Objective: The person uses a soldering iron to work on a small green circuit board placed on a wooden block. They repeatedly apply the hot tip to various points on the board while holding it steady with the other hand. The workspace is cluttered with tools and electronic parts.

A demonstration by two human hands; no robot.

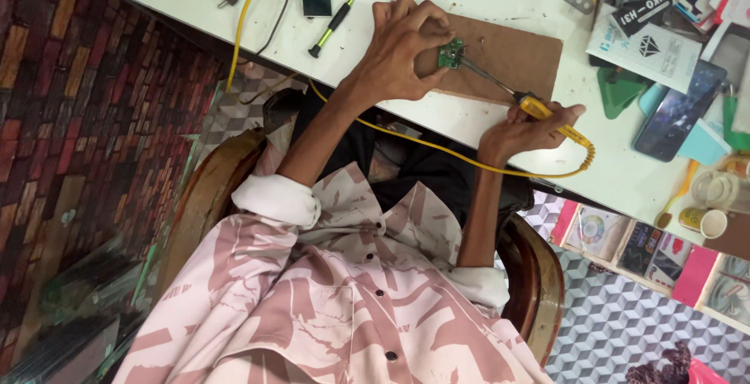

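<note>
The person sat close against the white surface [484,130], both arms reaching forward over it. The left hand [402,48] was curled tight, its grip closed on a small green circuit board [450,53] pinched at the fingertips and pressed down onto a brown board [519,56] lying flat on the surface. The right hand [531,128] lay nearer the body, just off the brown board's near edge, its grip wrapped narrow around the yellow handle of a soldering iron [539,109].

The iron's long axis ran on a slant, from the handle in the right hand up and away toward the left hand, its thin metal shaft crossing the brown board so that the tip met the circuit board at its side edge. So the circuit board lay forward and to the left of the right hand's grip, at the far end of the iron, and directly under the left hand's fingers. I could not tell whether the tip truly touched a joint. A yellow cable [437,148] trailed from the handle back along the edge of the surface. A green-handled screwdriver [334,22] lay untouched beyond the left hand.
</note>
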